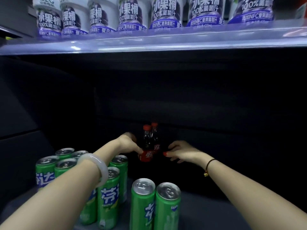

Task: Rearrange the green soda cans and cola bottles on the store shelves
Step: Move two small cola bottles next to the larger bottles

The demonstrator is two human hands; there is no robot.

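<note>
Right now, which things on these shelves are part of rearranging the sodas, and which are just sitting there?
Part of the job: cola bottles, the front one gripped by the left hand; right hand beside them; green cans in front.
Just there: grape juice tubs on the upper shelf; bangle on the left wrist.

The left arm (66,188) and the right arm (240,185) were stretched forward, bare, and came near each other. The left hand (128,143) was curled round the front cola bottle (146,156), its thumb on the label. The right hand (181,151) was palm down just beside, fingers loosely bent, holding nothing.
</note>
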